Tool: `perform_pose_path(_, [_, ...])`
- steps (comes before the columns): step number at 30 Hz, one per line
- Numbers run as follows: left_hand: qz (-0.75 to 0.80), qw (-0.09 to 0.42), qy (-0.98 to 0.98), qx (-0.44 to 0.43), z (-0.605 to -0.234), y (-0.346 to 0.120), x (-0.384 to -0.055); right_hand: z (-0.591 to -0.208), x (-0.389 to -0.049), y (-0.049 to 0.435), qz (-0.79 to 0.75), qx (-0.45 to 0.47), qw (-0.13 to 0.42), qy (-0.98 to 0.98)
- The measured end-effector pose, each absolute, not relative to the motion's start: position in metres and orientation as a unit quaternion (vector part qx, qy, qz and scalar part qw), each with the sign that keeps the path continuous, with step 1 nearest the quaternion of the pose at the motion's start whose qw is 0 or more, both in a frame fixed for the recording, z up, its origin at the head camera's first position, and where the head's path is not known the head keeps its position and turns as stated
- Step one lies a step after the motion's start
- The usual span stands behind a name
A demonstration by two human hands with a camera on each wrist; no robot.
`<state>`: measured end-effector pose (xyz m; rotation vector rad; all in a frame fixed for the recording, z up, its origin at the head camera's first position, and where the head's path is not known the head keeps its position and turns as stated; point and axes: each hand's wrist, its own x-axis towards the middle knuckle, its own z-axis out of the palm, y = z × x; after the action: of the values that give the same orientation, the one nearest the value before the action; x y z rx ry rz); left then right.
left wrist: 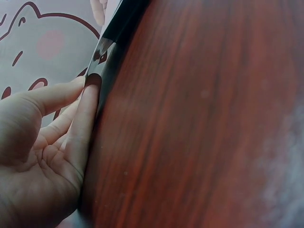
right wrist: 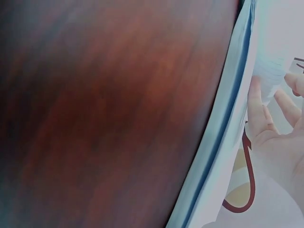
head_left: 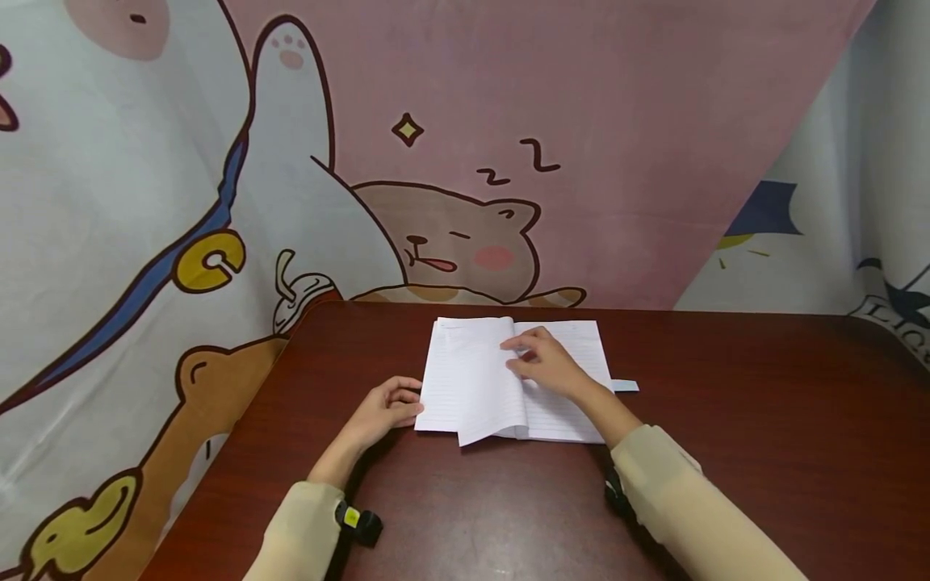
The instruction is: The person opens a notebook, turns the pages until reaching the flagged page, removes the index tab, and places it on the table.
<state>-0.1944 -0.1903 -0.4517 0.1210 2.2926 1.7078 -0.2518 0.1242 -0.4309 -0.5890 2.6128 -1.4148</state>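
Note:
An open notebook [head_left: 567, 411] with lined white pages lies on the table, and one loose page [head_left: 488, 387] is turned over to the left, its lower corner sticking out past the bottom edge. At the left edge my left hand [head_left: 381, 413] pinches the notebook between thumb and fingers; the left wrist view shows the thumb [left wrist: 61, 96] above the edge and a finger below it. My right hand [head_left: 548, 363] is over the middle fold, its spread, fairly straight fingers touching the turned page. In the right wrist view the notebook's thick page edge [right wrist: 218, 128] runs beside the right hand [right wrist: 278, 128].
A pale tab [head_left: 625, 386] sticks out from the notebook's right side. The dark red wooden table [head_left: 763, 420] reaches back to a cartoon-printed cloth [head_left: 617, 161]. Small black devices are on both wrists, the left wrist device [head_left: 359, 522] having a yellow label.

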Motion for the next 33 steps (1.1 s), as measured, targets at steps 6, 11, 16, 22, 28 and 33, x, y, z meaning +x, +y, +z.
perform_pose_path(6, [0.594, 0.141, 0.791, 0.040, -0.4525, -0.1914, -0.1932, -0.4314, -0.2504, 0.1192, -0.459, -0.204, 0.053, 0.863])
perform_pose_path(11, [0.593, 0.144, 0.791, 0.041, -0.4518, -0.1924, -0.1923, -0.4329, -0.2499, 0.1162, -0.439, -0.222, 0.048, 0.869])
perform_pose_path(16, [0.595, 0.146, 0.790, 0.037, -0.4507, -0.1926, -0.1928, -0.4332, -0.2495, 0.1151, -0.430, -0.231, 0.043, 0.872])
perform_pose_path(22, [0.598, 0.149, 0.787, 0.035, -0.4509, -0.1924, -0.1938, -0.4334, -0.2496, 0.1149, -0.432, -0.238, 0.043, 0.869])
perform_pose_path(28, [0.601, 0.145, 0.785, 0.040, -0.4517, -0.1913, -0.1948, -0.4327, -0.2486, 0.1159, -0.436, -0.236, 0.051, 0.867])
perform_pose_path(33, [0.599, 0.141, 0.787, 0.042, -0.4538, -0.1901, -0.1952, -0.4337, -0.2494, 0.1181, -0.430, -0.246, 0.035, 0.868])
